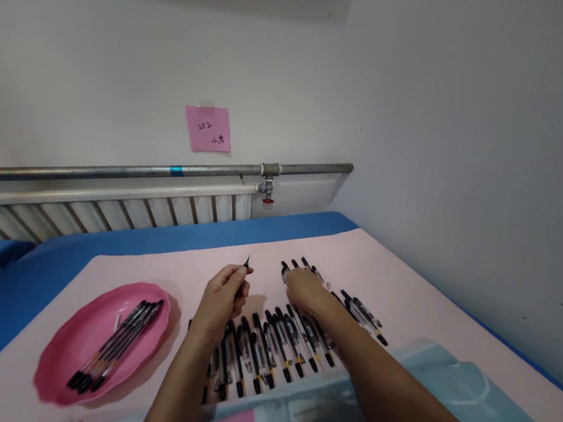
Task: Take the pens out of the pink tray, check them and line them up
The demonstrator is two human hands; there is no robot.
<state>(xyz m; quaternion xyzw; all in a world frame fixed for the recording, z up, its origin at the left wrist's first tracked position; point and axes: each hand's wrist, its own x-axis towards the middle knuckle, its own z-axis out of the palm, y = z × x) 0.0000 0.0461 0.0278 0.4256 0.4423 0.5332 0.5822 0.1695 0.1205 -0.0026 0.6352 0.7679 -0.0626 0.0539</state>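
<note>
My left hand (224, 299) is raised above the near row, its thumb and fingertips pinched on a small black pointed pen part (247, 263) that sticks up past them. My right hand (304, 290) reaches down among pen parts to the right, fingers curled and mostly hidden under the hand; what they grip is out of sight. Below and between my hands lies a row of black pen parts (254, 355), clear barrels with black ends and loose caps side by side. Just beyond my right hand, several black-tipped pen pieces (305, 262) show.
A pink scalloped plate (89, 318) at left holds several pens (119, 345) and a small white stick. More pen parts (365, 313) lie right of my right forearm. The pink table cover (425, 337) ends near the wall. Behind are a radiator (111, 215) and pipe (121, 169).
</note>
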